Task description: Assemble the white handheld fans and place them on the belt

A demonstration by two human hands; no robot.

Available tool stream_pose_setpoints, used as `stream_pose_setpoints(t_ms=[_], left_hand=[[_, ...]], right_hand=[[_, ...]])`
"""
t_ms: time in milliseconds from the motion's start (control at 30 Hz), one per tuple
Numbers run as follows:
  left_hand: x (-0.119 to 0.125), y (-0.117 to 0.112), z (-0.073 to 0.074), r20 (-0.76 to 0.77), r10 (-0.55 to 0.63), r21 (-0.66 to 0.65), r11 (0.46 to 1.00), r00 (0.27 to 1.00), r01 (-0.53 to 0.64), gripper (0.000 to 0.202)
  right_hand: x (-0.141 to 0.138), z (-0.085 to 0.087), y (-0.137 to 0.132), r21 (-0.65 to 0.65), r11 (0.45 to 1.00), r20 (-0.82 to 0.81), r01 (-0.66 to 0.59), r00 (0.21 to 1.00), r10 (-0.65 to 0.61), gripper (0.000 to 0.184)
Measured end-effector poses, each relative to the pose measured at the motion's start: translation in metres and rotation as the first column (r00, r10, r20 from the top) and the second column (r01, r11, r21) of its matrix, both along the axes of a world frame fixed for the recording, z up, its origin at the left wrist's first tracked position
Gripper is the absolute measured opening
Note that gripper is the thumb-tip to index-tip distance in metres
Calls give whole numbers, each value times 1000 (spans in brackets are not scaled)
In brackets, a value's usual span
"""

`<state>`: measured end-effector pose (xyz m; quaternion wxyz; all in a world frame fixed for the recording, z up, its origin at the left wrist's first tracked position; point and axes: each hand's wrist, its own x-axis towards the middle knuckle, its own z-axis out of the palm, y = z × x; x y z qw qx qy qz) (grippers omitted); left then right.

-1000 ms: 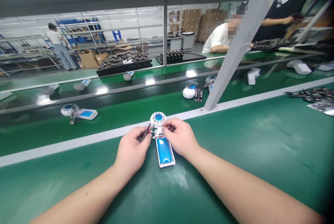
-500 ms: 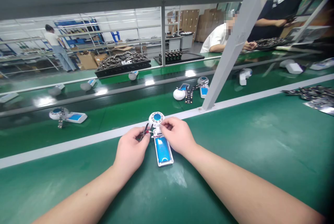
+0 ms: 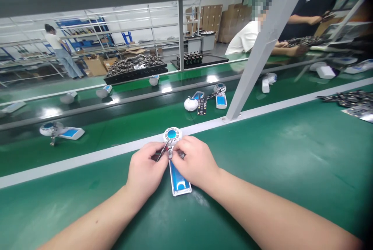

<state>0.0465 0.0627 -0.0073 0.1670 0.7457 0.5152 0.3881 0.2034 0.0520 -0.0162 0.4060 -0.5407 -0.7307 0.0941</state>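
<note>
A small white fan body (image 3: 178, 178) with a blue battery in its open handle lies on the green mat in front of me. Its round head (image 3: 172, 134) with a blue centre points away, touching the white strip. My left hand (image 3: 145, 171) is closed around a thin dark circuit strip at the neck of the fan body, where red wires show. My right hand (image 3: 193, 162) pinches the same spot from the right, fingertips meeting the left hand's over the neck. Both wrists rest on the mat.
A conveyor belt (image 3: 122, 125) beyond the white strip carries more fan bodies (image 3: 61, 131) and parts (image 3: 204, 102). A slanted grey post (image 3: 256, 52) stands at the right. Black trays of parts (image 3: 135, 67) sit farther back. People work across the line. Loose parts (image 3: 352, 100) lie far right.
My hands have drawn closer together over the fan's neck, and the right fingers now cover it. The fan body sits slightly nearer me. Items on the belt have drifted left.
</note>
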Motion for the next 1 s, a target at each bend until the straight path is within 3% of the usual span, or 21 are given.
stream_pose_setpoints(t_ms=[333, 633, 867, 1000], left_hand=[[-3, -2, -3, -138, -137, 231, 959, 981, 166, 17], [-5, -2, -4, -215, -182, 327, 912, 960, 246, 19], [-4, -3, -1, -178, -151, 266, 944, 972, 195, 18], [-2, -4, -2, -131, -124, 219, 964, 984, 150, 19]], right_hand=[[-1, 0, -4, 26, 999, 114, 27, 993, -29, 14], [2, 3, -5, 1, 1000, 156, -9, 988, 9, 15], [2, -2, -3, 3, 999, -36, 43, 998, -43, 12], [1, -6, -1, 46, 999, -89, 4, 996, 0, 12]])
